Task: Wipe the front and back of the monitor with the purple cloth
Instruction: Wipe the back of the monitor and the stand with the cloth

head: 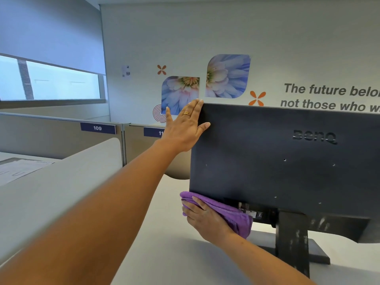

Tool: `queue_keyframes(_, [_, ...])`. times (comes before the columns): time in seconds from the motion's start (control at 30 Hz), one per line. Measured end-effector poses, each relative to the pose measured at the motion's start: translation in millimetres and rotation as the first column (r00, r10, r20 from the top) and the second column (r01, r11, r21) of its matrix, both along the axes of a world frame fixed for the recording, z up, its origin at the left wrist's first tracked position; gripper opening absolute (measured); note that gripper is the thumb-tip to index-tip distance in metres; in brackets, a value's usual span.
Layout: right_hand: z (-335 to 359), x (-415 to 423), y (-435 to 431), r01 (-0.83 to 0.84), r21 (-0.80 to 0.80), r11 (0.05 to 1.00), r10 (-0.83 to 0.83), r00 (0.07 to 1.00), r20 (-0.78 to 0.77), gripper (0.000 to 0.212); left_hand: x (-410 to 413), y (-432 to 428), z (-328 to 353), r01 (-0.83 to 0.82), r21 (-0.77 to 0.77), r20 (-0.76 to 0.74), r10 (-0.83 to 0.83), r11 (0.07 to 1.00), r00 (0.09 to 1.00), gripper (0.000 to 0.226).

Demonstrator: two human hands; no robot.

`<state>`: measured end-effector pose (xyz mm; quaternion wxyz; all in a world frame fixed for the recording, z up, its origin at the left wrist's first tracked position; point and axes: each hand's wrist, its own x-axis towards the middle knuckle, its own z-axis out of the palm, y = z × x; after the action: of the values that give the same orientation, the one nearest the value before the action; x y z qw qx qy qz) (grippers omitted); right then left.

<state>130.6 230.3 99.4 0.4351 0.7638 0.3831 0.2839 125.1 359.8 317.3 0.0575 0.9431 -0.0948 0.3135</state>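
Big white wall [267,38] up back, grey lettering [329,97] reading "The future belo…" and "not those who w…", cut off at the frame edge. The black monitor [267,157] stands on the desk [174,254], back toward us, "BenQ" logo [314,136] raised on the panel. A partition tag [97,128] says "109". The left hand [183,128] lies flat on the monitor's top left corner, fingers straight. The right hand [205,219] grasps the purple cloth [232,217], pressed to the lower left edge. The small sticker [251,213] there is unreadable.
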Motion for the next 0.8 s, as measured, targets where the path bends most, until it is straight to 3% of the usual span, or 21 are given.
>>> queue_keyframes(0.3, [-13.6, -15.2, -29.9, -0.014, 0.025, 1.000, 0.017, 0.989, -0.145, 0.043, -2.4, -2.2, 0.6, -0.002, -0.021, 0.000, 0.002, 1.000, 1.000, 0.063])
queue_keyframes(0.47, [-20.1, -28.9, -46.4, 0.118, 0.169, 0.979, -0.048, 0.928, -0.370, 0.043, -2.3, -5.2, 0.1, 0.005, -0.046, -0.007, -0.006, 0.999, 1.000, 0.063])
queue_keyframes(0.57, [-9.1, -40.8, -53.4, 0.130, 0.330, 0.935, 0.041, 0.883, -0.467, 0.047, -2.0, -6.9, -0.7, 0.006, -0.062, -0.009, -0.006, 0.998, 1.000, 0.063])
queue_keyframes(0.7, [9.8, -49.4, -50.3, -0.026, 0.492, 0.870, 0.230, 0.904, -0.360, 0.054, -2.6, -9.2, -2.3, 0.012, -0.088, 0.002, -0.012, 0.996, 1.000, 0.064])
queue_keyframes(0.8, [34.1, -43.9, -40.3, -0.094, 0.553, 0.828, 0.251, 0.944, -0.215, 0.055, -2.4, -10.0, -4.2, 0.010, -0.089, 0.009, -0.009, 0.996, 1.000, 0.064])
